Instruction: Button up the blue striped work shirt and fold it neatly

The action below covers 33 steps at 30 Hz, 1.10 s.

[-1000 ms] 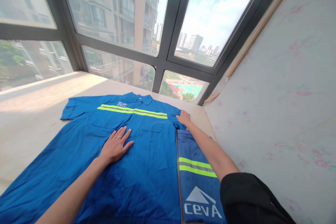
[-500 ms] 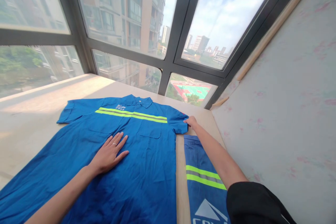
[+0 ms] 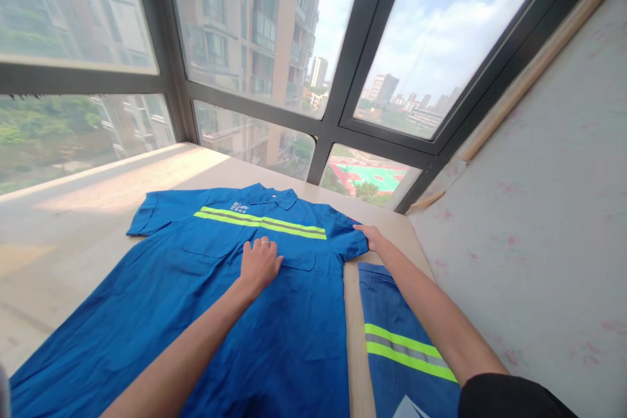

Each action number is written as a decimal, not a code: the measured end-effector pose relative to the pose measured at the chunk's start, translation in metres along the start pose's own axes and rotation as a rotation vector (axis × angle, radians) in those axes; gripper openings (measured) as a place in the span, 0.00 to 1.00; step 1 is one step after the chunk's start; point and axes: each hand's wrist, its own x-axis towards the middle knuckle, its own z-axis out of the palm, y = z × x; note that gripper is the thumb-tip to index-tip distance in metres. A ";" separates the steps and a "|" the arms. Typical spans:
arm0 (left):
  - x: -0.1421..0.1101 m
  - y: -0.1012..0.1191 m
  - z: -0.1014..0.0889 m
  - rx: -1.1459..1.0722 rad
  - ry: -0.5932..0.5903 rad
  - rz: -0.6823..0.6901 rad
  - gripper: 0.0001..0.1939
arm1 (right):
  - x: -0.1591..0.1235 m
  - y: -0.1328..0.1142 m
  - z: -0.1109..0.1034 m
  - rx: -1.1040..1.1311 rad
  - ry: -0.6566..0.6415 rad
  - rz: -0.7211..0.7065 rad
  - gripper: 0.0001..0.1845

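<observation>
A blue short-sleeved work shirt (image 3: 294, 304) lies spread out, with a yellow-green reflective band across its chest and white lettering near the collar. My left hand (image 3: 261, 262) rests on the chest just below the band, close to a pocket; its fingers are bent and its thumb stands apart, with no cloth visibly gripped. At the cuff of the right-hand sleeve (image 3: 350, 240), my right hand (image 3: 371, 237) pinches the fabric between thumb and fingers. Beside the shirt lies a folded blue garment (image 3: 385, 304) with yellow-green and grey stripes, partly covered by my right forearm.
The garments lie on a pale, flat surface (image 3: 88, 209) that meets dark window frames (image 3: 255, 111) at the back. A white patterned wall (image 3: 529, 228) rises along the right. Sunlight falls on the surface's far left.
My left hand has slid up and right across the shirt, its flat fingers now bent. My right hand keeps its hold on the sleeve. The view has shifted slightly left.
</observation>
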 end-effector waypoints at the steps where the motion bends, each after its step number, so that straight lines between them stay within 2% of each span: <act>1: 0.009 0.012 0.006 -0.034 0.009 0.053 0.19 | -0.001 0.002 0.000 0.024 0.022 0.015 0.07; 6: 0.048 0.066 0.038 -0.216 -0.059 0.297 0.27 | -0.004 0.015 -0.004 0.122 0.096 0.049 0.10; 10: 0.073 0.089 0.057 -0.267 -0.071 0.344 0.28 | -0.006 0.023 -0.011 0.177 0.046 0.071 0.10; 13: 0.085 0.094 0.066 -0.259 -0.036 0.339 0.26 | -0.004 0.026 -0.018 0.200 0.007 0.095 0.09; 17: 0.098 0.100 0.067 -0.222 0.033 0.294 0.25 | 0.006 0.025 -0.026 0.217 -0.028 0.136 0.07; 21: 0.112 0.111 0.067 -0.202 0.049 0.204 0.22 | 0.021 0.020 -0.027 0.252 -0.057 0.164 0.11; 25: 0.118 0.119 0.078 -0.190 0.100 0.165 0.20 | 0.032 0.015 -0.028 0.245 -0.043 0.196 0.12; 29: 0.118 0.120 0.090 -0.223 0.112 0.189 0.24 | 0.037 0.016 -0.030 0.159 -0.086 0.103 0.11; 33: 0.119 0.120 0.093 -0.237 0.055 0.206 0.28 | 0.037 0.017 -0.025 0.099 -0.121 -0.038 0.09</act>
